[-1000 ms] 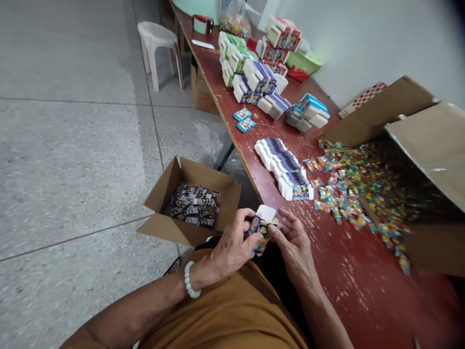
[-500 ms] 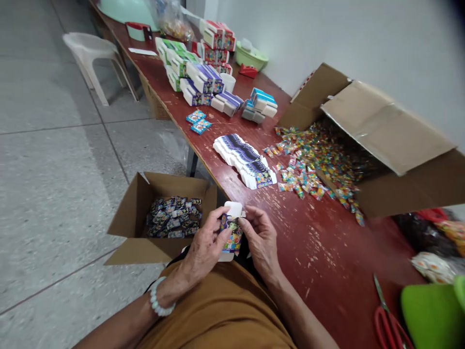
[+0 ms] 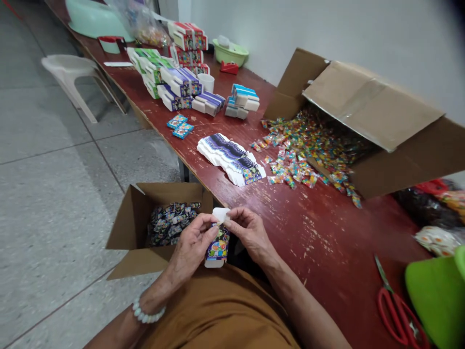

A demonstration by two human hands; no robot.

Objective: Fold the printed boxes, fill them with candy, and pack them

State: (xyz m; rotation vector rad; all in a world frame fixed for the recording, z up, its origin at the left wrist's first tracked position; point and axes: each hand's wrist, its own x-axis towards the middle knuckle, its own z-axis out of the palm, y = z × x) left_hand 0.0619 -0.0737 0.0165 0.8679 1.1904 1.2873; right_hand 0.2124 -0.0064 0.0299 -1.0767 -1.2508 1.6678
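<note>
A small purple printed candy box (image 3: 218,245) is held upright between my hands, close to my lap. My left hand (image 3: 194,242) grips its left side, fingers bent round the edge. With thumb and fingers, my right hand (image 3: 250,232) pinches the top right, by the raised white end flap. The lower flap of the box sticks out toward me. Beyond my hands, a fanned row of flat purple boxes (image 3: 232,157) lies on the red table (image 3: 286,232). Left of my hands stands a cardboard carton (image 3: 125,218) holding many small dark packets (image 3: 170,220).
Wrapped candies (image 3: 294,165) spill from a large tipped carton (image 3: 378,102) at right. Stacked green boxes (image 3: 150,65), purple boxes (image 3: 181,82) and blue boxes (image 3: 244,97) stand farther back. Red-handled scissors (image 3: 394,305) lie near right. A white stool (image 3: 70,72) stands on the floor.
My view has turned, so the scene sits differently. My right hand's fingers have shifted to the top flap of the candy box, and the left still grips its side.
</note>
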